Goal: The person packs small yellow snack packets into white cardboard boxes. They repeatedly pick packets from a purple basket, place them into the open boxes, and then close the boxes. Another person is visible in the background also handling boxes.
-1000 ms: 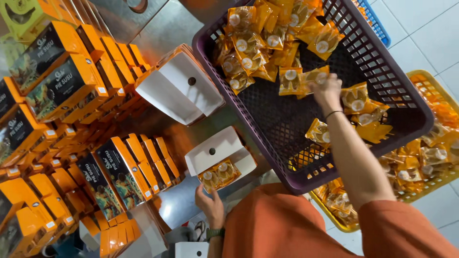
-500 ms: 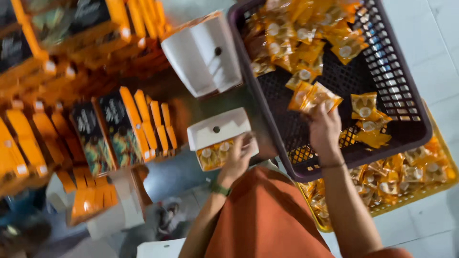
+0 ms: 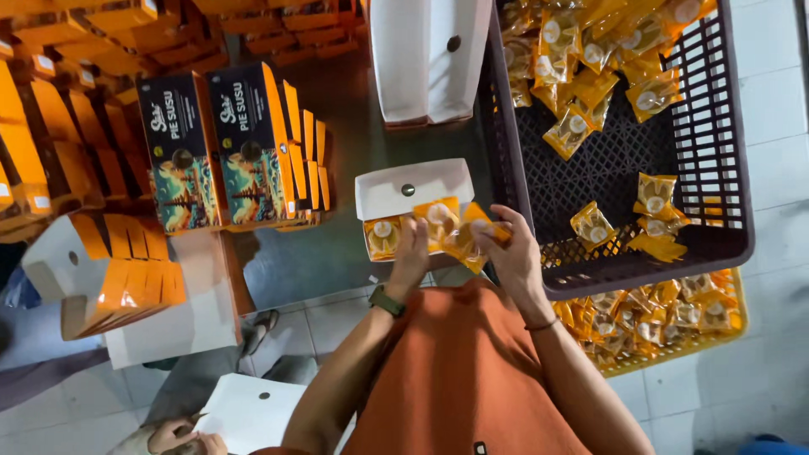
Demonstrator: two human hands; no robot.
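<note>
Yellow pie packets (image 3: pixel 459 232) being pinched by both hands over open white box (image 3: pixel 413 187); L hand (image 3: pixel 410 253) gripping w/ R hand (image 3: pixel 510 253); box lying just beyond fingertips, long axis left-right; purple basket (image 3: pixel 725 244) at right.

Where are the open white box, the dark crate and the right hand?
open white box (image 3: pixel 410 186): head view, on its raised lid.
dark crate (image 3: pixel 649 265): head view, on its near rim.
right hand (image 3: pixel 514 253): head view, on the back of the hand.

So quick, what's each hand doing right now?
Left hand: fingers on a yellow packet at the open white box.
Right hand: closed on yellow packets.
</note>
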